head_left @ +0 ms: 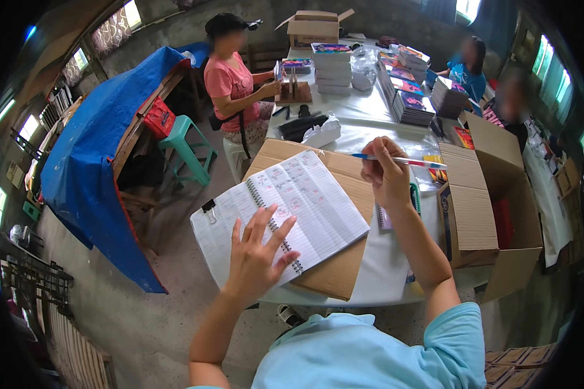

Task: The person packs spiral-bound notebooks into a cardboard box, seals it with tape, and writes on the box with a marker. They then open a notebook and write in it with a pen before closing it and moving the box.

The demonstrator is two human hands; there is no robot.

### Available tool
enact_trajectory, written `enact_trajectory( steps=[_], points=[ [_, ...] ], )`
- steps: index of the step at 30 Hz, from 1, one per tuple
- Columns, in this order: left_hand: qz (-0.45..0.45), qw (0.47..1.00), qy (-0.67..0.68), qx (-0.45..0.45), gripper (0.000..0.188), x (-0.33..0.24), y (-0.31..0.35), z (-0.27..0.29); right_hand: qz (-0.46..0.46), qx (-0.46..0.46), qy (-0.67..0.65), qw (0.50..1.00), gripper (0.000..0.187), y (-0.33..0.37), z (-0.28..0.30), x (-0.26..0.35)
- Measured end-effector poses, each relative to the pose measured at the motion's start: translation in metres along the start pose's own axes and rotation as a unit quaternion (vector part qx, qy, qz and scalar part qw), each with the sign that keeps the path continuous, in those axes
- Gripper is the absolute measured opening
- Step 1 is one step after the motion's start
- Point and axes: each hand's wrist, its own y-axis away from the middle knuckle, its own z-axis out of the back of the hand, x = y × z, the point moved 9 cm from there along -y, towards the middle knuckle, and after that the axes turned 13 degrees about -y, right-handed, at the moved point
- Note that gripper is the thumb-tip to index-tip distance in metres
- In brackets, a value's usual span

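An open spiral notebook (331, 206) lies tilted on a flat piece of brown cardboard (344, 275) at the near end of the table. Handwriting in dark and red ink covers part of its right page, and a black binder clip (208, 207) grips the left page's edge. My left hand (258, 253) rests with fingers spread across the wire binding, holding nothing. Raised above the notebook's right side, my right hand (386, 170) pinches a clear-barrelled pen (414, 161) with a blue end. The pen lies about level, clear of the paper.
At my right stands an open cardboard box (474, 194). Stacks of books (414, 107) fill the far table, with another box (313, 29) behind. One person (232, 84) works at the left side; two others sit at the right. A blue tarp (104, 142) and green stool (189, 146) are left.
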Motion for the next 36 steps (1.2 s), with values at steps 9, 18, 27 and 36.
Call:
enact_trajectory(
  steps=[9, 18, 27, 36],
  points=[
    [0.048, 0.998, -0.01, 0.041, 0.051, -0.007, 0.022, -0.01, -0.04, 0.074, -0.065, 0.994, 0.02, 0.001, -0.056, -0.013],
    [0.092, 0.994, -0.047, 0.022, 0.051, -0.02, 0.026, -0.024, -0.058, 0.068, -0.038, 0.995, 0.021, -0.027, -0.093, -0.023],
    [0.104, 0.994, -0.036, 0.029, 0.054, -0.018, 0.026, -0.027, -0.051, 0.151, 0.314, 0.936, 0.028, 0.016, -0.098, -0.109],
    [0.14, 0.989, -0.031, 0.029, 0.057, -0.013, 0.026, -0.029, -0.18, 0.106, 0.266, 0.941, 0.038, 0.023, -0.086, -0.122]
  ],
)
